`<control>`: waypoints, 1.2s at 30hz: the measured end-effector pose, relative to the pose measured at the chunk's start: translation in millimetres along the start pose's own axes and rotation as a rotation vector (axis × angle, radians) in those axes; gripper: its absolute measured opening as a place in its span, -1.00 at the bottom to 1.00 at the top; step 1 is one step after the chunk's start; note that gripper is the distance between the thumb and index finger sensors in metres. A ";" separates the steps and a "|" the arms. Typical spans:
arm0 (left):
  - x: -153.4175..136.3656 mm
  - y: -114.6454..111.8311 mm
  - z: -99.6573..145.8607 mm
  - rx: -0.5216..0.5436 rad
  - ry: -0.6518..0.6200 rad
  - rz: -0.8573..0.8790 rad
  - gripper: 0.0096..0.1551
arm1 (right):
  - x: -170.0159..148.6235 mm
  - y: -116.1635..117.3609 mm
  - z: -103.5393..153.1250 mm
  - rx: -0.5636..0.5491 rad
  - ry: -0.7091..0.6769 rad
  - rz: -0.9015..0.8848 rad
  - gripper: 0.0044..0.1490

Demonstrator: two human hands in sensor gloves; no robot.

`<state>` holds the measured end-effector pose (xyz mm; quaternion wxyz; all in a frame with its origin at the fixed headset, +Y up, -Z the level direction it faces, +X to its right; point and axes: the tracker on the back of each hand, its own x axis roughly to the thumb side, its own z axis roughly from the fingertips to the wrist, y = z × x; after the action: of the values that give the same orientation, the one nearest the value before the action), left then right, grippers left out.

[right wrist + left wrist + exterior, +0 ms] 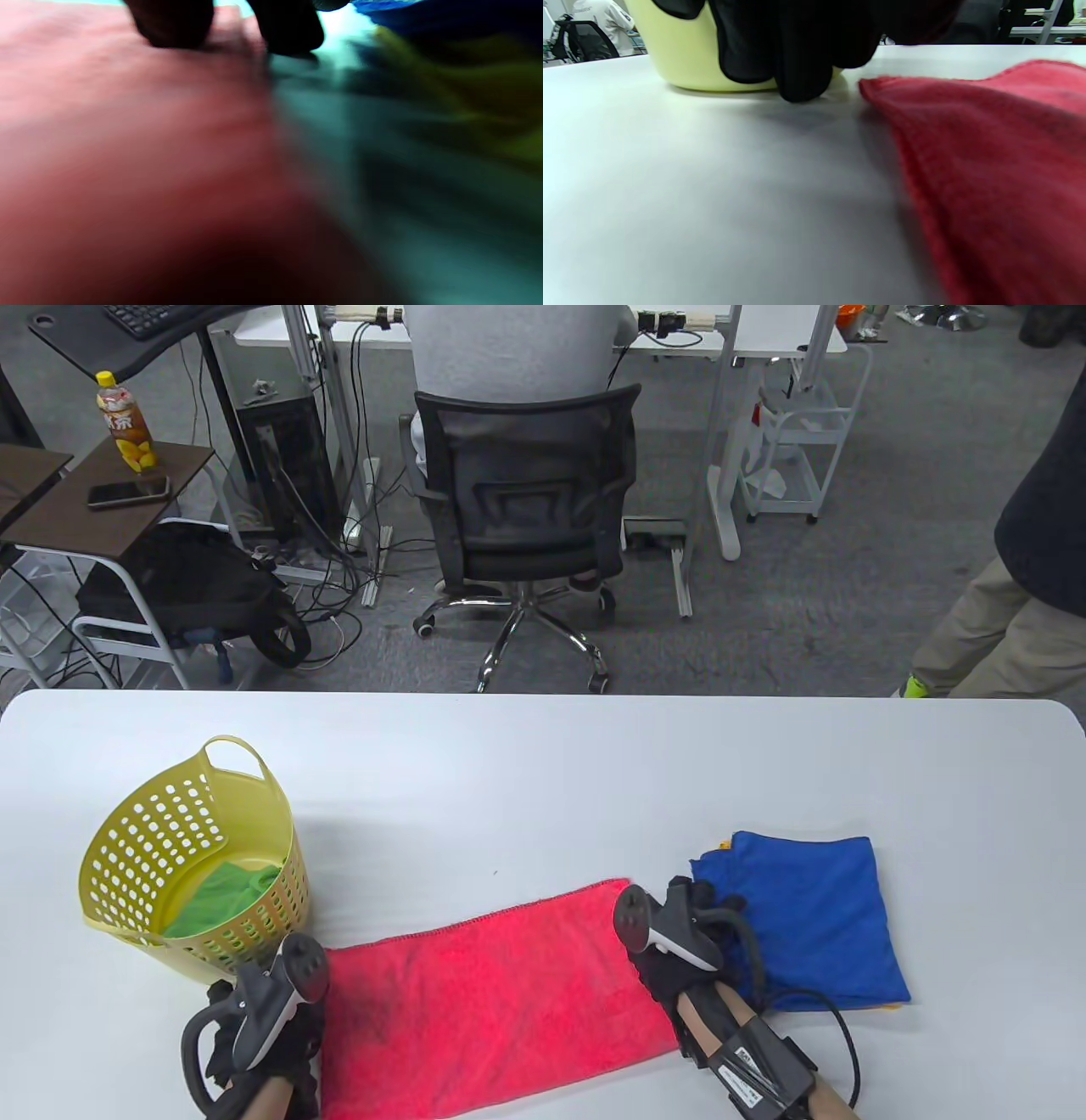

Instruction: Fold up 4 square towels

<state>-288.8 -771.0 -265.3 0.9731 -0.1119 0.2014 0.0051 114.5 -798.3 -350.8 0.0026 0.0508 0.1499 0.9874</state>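
Table view shows the red towel lying long between both hands on the desk: left hand at its left end, right hand at its right; grips unclear.

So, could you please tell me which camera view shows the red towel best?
The table view: the whole red towel lies there as a long strip between both hands. The left wrist view shows only one end beside the basket; the right wrist view gives a red blur.
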 end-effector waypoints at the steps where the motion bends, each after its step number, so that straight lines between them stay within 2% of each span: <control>1: 0.2 -0.5 0.5 -0.003 -0.018 0.003 -0.32 | 3.2 1.0 -0.9 0.008 -0.014 -0.016 -0.39; 5: 0.5 -0.2 2.1 -0.009 -0.045 0.022 -0.28 | -0.2 -4.5 2.2 -0.047 -0.058 -0.076 -0.50; 7: -0.4 1.0 2.6 -0.008 -0.057 0.037 -0.28 | -11.2 -15.1 12.2 -0.131 -0.109 -0.282 -0.50; 11: -2.7 2.5 1.7 -0.011 -0.065 0.055 -0.29 | -31.0 -37.2 38.2 -0.204 -0.194 -0.544 -0.50; 14: -4.8 3.7 0.7 -0.018 -0.069 0.076 -0.29 | -40.5 -51.4 55.7 -0.272 -0.231 -0.586 -0.49; 17: -5.6 5.2 1.4 -0.018 -0.075 0.097 -0.30 | -53.0 -58.4 62.1 -0.274 -0.261 -0.622 -0.49; 21: -4.9 8.0 5.2 -0.003 -0.089 0.111 -0.30 | -79.8 -57.6 58.9 -0.257 -0.211 -0.667 -0.48; 24: -4.3 10.0 7.7 0.002 -0.102 0.124 -0.30 | -104.2 -56.7 55.8 -0.252 -0.098 -0.679 -0.48; 28: -3.3 11.3 8.7 0.005 -0.111 0.125 -0.29 | -116.7 -64.3 60.5 -0.250 0.076 -0.670 -0.47; 31: -2.6 10.5 8.2 -0.002 -0.119 0.124 -0.29 | -99.9 -76.5 66.5 -0.256 0.097 -0.655 -0.47; 35: -1.4 9.1 7.9 -0.007 -0.129 0.122 -0.29 | -35.8 -88.9 65.7 -0.212 0.013 -0.638 -0.47; 36: -1.0 8.5 7.7 -0.009 -0.131 0.120 -0.28 | -2.8 -86.9 62.1 -0.175 -0.035 -0.631 -0.46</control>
<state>-287.2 -761.0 -259.8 0.9816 -0.1034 0.1438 0.0717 122.8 -697.0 -317.9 0.3154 0.0186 0.0728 0.9460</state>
